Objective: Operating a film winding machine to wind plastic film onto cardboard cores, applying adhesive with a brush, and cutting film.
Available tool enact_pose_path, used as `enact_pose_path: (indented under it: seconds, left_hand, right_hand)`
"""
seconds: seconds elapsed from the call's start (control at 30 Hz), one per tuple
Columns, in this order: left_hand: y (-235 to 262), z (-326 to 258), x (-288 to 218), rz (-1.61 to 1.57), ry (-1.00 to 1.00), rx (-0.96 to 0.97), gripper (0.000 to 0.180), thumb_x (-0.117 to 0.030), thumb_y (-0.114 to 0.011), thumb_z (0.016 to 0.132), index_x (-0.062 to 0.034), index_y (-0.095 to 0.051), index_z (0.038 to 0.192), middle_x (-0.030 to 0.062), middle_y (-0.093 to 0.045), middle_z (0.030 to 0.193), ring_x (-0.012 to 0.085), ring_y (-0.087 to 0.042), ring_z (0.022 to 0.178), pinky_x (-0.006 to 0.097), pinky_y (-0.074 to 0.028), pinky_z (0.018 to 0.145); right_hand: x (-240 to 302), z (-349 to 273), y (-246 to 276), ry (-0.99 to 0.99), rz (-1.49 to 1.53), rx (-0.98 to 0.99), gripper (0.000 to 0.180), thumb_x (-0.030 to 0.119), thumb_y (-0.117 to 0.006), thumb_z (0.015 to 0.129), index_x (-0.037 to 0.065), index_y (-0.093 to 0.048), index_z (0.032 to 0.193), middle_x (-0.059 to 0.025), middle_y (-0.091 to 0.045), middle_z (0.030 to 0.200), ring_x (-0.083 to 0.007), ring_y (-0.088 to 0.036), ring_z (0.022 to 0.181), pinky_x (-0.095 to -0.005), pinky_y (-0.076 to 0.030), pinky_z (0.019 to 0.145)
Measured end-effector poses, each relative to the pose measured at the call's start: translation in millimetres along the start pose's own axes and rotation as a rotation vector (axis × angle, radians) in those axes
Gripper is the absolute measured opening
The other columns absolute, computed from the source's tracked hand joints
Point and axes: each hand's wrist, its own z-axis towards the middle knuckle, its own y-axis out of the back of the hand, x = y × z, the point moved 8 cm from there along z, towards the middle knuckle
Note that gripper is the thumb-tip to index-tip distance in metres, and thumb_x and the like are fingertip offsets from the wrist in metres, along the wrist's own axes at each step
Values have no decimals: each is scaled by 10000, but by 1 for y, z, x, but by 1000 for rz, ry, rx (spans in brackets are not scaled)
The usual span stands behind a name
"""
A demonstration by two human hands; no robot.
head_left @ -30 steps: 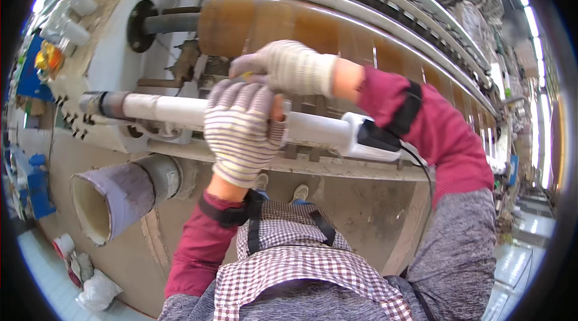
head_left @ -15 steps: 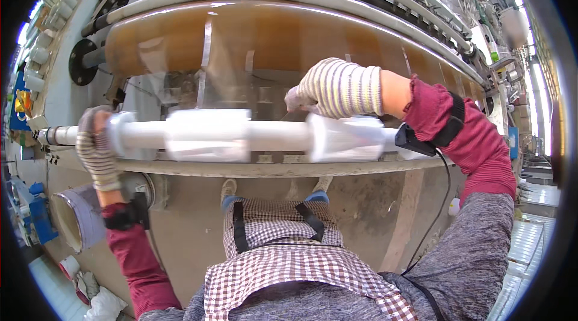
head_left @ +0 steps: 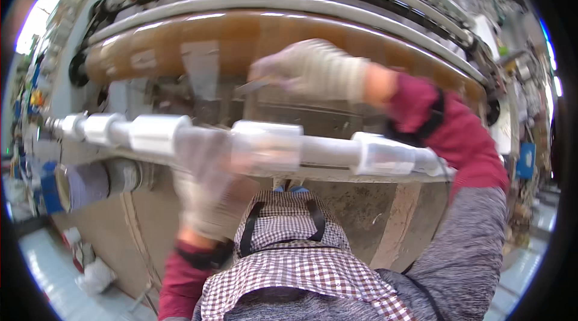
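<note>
A long pale shaft (head_left: 328,150) crosses in front of me, carrying several rolls of clear or white film, among them a middle roll (head_left: 268,145) and a right roll (head_left: 383,155). My left hand (head_left: 208,182), in a striped glove, is at the shaft beside the middle roll; motion smears its fingers. Above the shaft, my right hand (head_left: 313,71), gloved alike, is closed on a thin grey blade-like piece (head_left: 253,86) that sticks out to the left. Behind it runs a wide brown roller (head_left: 241,35) with pale film strips (head_left: 201,62) by it.
White machine rollers (head_left: 253,0) run along the back. A rail (head_left: 337,175) lies under the shaft. At the left on the floor lie large cardboard-like tubes (head_left: 84,187) and a white bag (head_left: 96,277). A blue box (head_left: 526,160) is at the right.
My left hand has moved right along the shaft, from its left end to beside the middle roll. My right hand has shifted left and slightly up. The view has turned somewhat.
</note>
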Motion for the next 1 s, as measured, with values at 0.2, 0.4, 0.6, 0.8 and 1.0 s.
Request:
enact_pose_path:
  seconds: [0.2, 0.4, 0.6, 0.8, 1.0]
  left_hand:
    - [2, 19, -140, -279, 50, 124, 361, -459, -573, 846, -213, -565, 1110, 42, -541, 1241, 276, -515, 1125, 622, -183, 1071]
    - [-7, 21, -149, -141, 95, -25, 353, -366, -417, 945, -91, -580, 1095, 97, -599, 1129, 295, -529, 1125, 532, -224, 1081]
    - [-18, 8, -151, -146, 291, 21, 376, -303, -411, 976, -11, -529, 1180, 158, -532, 1240, 337, -453, 1209, 441, -273, 1072]
    - [-34, -26, -78, -137, 555, 127, 398, -260, -378, 990, -40, -466, 1310, 138, -427, 1388, 293, -366, 1305, 364, -244, 1112]
    - [-32, -62, 5, -147, 744, 281, 504, -362, -445, 969, -134, -382, 1414, 124, -356, 1452, 264, -373, 1304, 344, -289, 1087]
  right_hand:
    - [13, -6, -64, 115, -202, 436, 190, 177, -622, 768, 107, -677, 936, -136, -672, 838, -336, -649, 786, -415, -514, 680]
    - [-41, -143, -34, 44, -127, 596, 207, 184, -605, 770, 106, -695, 940, -107, -687, 880, -316, -648, 840, -408, -508, 720]
    - [-97, -314, 24, 79, -17, 605, 214, 184, -555, 814, 76, -645, 975, -152, -623, 705, -340, -628, 678, -445, -488, 601]
    - [-148, -491, 87, 89, 4, 596, 170, 142, -523, 842, 87, -600, 983, -137, -637, 768, -326, -646, 710, -429, -520, 592]
    - [-198, -640, 131, -102, 33, 765, 199, 149, -545, 812, 84, -609, 989, -125, -655, 773, -328, -663, 749, -428, -530, 639]
